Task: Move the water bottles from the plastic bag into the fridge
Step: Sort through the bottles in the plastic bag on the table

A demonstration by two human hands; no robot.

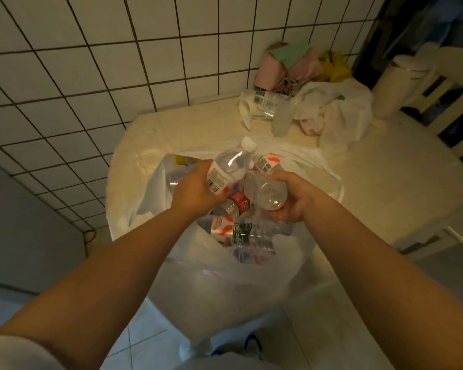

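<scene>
A big white plastic bag (225,284) stands open on the near end of a cream table (372,182). Inside lie several clear water bottles with red-and-white labels (225,228). My left hand (195,190) grips one bottle (230,166) by its labelled body, white cap pointing up and away. My right hand (292,198) holds a second bottle (265,190) over the bag's mouth, its round base turned toward me. The fridge is not in view.
At the table's far end lie crumpled white bags (340,113), loose bottles (270,108) and pink, green and yellow bundles (292,65). A white-tiled wall (91,62) runs along the left. A cream chair (444,89) and a white lidded bin (401,84) stand at right.
</scene>
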